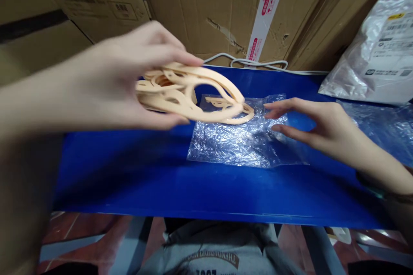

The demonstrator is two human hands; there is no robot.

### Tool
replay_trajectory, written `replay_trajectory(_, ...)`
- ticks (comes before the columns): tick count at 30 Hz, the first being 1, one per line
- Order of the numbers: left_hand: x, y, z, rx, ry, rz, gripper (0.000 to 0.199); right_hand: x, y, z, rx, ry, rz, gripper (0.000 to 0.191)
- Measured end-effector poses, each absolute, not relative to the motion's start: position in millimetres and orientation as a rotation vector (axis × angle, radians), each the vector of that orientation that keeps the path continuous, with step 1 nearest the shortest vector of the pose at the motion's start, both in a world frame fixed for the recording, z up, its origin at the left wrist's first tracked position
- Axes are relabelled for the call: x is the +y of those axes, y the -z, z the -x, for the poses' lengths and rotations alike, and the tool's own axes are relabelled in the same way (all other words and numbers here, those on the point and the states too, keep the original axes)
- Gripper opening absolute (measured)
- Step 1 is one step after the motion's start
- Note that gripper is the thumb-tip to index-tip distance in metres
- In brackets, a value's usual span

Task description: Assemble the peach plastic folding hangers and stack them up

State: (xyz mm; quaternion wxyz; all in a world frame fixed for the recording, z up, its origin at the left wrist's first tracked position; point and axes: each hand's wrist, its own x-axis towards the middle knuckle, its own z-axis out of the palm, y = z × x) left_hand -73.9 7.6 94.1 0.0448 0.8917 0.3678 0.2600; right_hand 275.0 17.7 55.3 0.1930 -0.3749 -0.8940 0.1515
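My left hand (129, 73) grips a bundle of peach-coloured plastic folding hangers (206, 116), thumb below and fingers above. The bundle is held over the blue table, its curved ends pointing right. Beneath and beyond it lies a crinkled clear plastic bag (229, 146). A thin peach plastic part (214, 102) shows behind the bundle, over the bag; whether it belongs to the bundle I cannot tell. My right hand (309, 124) hovers to the right of the bundle, above the bag's right side. Its thumb and fingers are apart, with nothing between them.
The blue table (161, 189) spans the view. Large cardboard boxes (200, 8) stand against its back edge, with a white cable (267, 63) along their foot. A white plastic parcel bag (377, 56) stands at the back right, by more clear plastic (377, 124).
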Motion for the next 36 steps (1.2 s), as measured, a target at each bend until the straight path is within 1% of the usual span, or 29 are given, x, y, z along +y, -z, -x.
replay_trajectory(2,1,-84,53,1.069,-0.661,-2.811,0.071,9,-58,-267,-2.341,-0.692,1.037,0.041)
replay_trajectory(3,-1,-79,43,1.034,-0.647,-2.829,0.070,5,-58,-263,-2.287,-0.752,1.061,0.041)
replay_trajectory(6,-2,-66,22,0.965,-0.641,-2.867,0.069,-4,-56,-255,-2.233,-0.779,1.134,0.041)
replay_trajectory(10,1,-52,9,1.050,-0.683,-2.847,0.068,-3,-53,-255,-2.183,-0.817,1.147,0.045)
replay_trajectory(13,5,-40,6,1.055,-0.779,-2.867,0.072,4,-50,-258,-2.087,-0.944,1.122,0.047)
replay_trajectory(17,13,-20,7,0.944,-0.948,-2.900,0.082,10,-45,-257,-1.920,-1.158,1.075,0.048)
replay_trajectory(21,19,-6,11,0.872,-0.908,-2.951,0.087,10,-40,-252,-1.787,-1.357,1.030,0.043)
replay_trajectory(29,18,-6,11,0.893,-0.823,-3.089,0.087,12,-36,-253,-1.725,-1.425,1.037,0.049)
replay_trajectory(36,14,-3,9,0.904,-0.798,-3.167,0.085,14,-37,-256,-1.811,-1.444,1.000,0.048)
